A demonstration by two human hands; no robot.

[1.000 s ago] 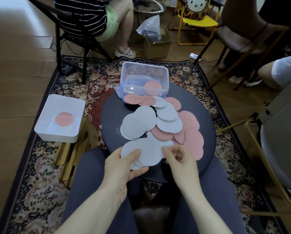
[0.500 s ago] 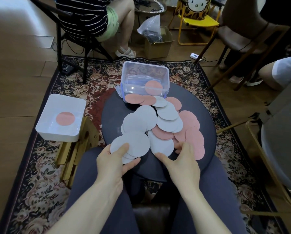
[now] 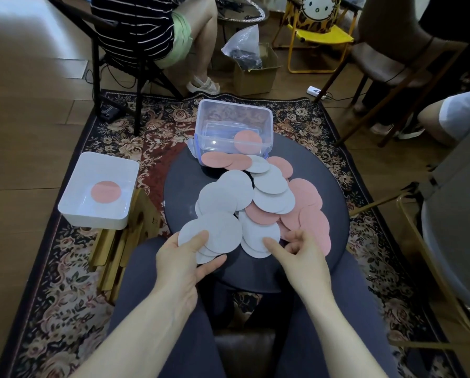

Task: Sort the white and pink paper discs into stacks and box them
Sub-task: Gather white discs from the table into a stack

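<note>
Two hands worked at the near edge of the round dark counter point(image 3: 179, 186); the left hand point(image 3: 183, 259) held a small fanned stack of white discs point(image 3: 214, 233), thumb on top and fingers curled beneath, a grip that seemed meant to keep the gathered whites together while more were added; the right hand point(image 3: 296, 251) hovered just beside it with index finger extended onto the next white disc point(image 3: 261, 236) and the other fingers loosely curled, gripping nothing, probably about to slide or lift that disc toward the stack. Both hands sat over the person's lap, so the sorted pile stayed close and the unsorted heap lay within easy reach.

Beyond the hands the loose discs spread across the counter in an overlapping drift; whites point(image 3: 228, 192) lay mostly to the left and centre, pinks point(image 3: 310, 208) mostly along the right side, with one pink disc point(image 3: 263, 214) tucked among the whites; sorting looked well short of finished. At the far edge stood a clear plastic box point(image 3: 266, 118), open at the top, with a single pink disc point(image 3: 248, 141) inside and more pinks spilling at its foot. Off the counter to the left, a white tray point(image 3: 72, 197) rested on a wooden stool point(image 3: 113, 249), holding one pink disc point(image 3: 106, 192); it likely served as the pink destination. Farther back sat a person in a striped shirt point(image 3: 135, 25), a cardboard box point(image 3: 255, 69) and a yellow chair point(image 3: 323, 39).
</note>
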